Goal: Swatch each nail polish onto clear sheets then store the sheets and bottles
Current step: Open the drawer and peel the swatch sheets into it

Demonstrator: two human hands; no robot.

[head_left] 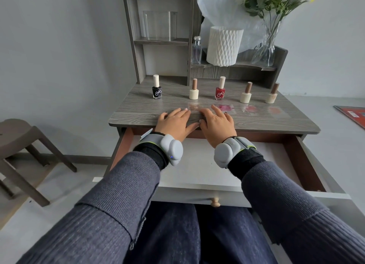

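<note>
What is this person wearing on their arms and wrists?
Ribbed knit sleeves in dark blue-grey cover the left arm and right arm. Each wrist has a black fabric strap with a thin yellow-green edge, carrying a rounded grey device; the left device shows a small blue light. The left hand and right hand are ungloved.

Five nail polish bottles [219, 90] stand in a row across the desk top [138, 105], with clear sheets [249, 108] lying just before them. The left hand [174, 122] and right hand [216, 123] rest side by side at the desk's front edge, above the open drawer [177, 192]. Behind the row, a ledge carries, left to right, a perfume bottle [196, 51], a ribbed pot [224, 45] and a glass vase [264, 48]. A stool [21, 145] stands left of the desk.
</note>
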